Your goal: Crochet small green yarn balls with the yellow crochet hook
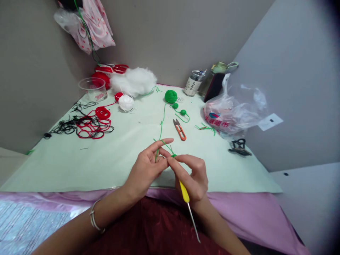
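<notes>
A crochet hook with a yellow grip [184,191] is held in my right hand [191,175]; its rear metal end slants down toward my lap. Near the hook's tip is a small piece of green crochet work [173,155], partly covered by my fingers. My left hand [148,163] pinches close to this piece, index finger stretched out with green yarn [161,124] looped over it. That strand runs back to a green yarn ball [170,96] on the table. Beyond my right hand lie orange thread snips [180,130], blades pointing away.
Tangled black yarn [69,124] and red yarn [103,112] lie at left, near a clear plastic cup [97,92]. White stuffing [138,80] and a white yarn ball [126,102] are behind. To the right are a plastic bag [231,109], pen jar [193,84] and black hair claw [239,147].
</notes>
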`<state>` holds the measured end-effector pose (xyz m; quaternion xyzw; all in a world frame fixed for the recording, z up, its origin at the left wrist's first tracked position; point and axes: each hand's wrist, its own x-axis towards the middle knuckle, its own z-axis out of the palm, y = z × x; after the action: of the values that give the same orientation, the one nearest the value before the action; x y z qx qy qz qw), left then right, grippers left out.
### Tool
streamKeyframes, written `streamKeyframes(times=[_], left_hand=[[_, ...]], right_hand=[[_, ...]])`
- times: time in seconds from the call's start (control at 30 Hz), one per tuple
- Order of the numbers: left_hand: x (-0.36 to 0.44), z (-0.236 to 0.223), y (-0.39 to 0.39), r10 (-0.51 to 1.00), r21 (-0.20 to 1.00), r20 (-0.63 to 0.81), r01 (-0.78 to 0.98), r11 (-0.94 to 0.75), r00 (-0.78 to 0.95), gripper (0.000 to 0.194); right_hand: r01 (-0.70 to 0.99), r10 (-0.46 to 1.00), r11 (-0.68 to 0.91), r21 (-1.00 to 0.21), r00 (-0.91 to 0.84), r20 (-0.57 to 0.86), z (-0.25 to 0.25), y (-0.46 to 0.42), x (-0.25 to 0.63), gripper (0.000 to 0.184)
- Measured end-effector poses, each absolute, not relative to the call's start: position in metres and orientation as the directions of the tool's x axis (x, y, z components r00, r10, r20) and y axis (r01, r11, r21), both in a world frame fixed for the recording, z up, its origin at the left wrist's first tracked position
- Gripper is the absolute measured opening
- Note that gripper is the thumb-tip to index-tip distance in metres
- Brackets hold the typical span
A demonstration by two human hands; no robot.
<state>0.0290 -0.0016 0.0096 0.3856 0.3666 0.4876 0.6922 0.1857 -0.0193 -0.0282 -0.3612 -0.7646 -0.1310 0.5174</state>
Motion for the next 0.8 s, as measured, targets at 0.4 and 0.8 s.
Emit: streamKeyframes(times=[0.4, 0.8], left_hand=[[0.024, 0.013, 0.005, 0.911, 0.835, -0.137, -0.449, 0.318, 0.390, 0.034], [0.020, 0.013, 0.006, 0.822, 0.736, -0.197, -0.473, 0.484, 0.534, 0.051]], right_hand=[[-0.014, 0.845, 0.526, -0.850, 0.119, 0.521, -0.006, -0.016, 0.187, 0.021], [-0.228, 0.918, 0.395, -0.890, 0.128, 0.375, -0.001, -0.012, 0.195, 0.018]])
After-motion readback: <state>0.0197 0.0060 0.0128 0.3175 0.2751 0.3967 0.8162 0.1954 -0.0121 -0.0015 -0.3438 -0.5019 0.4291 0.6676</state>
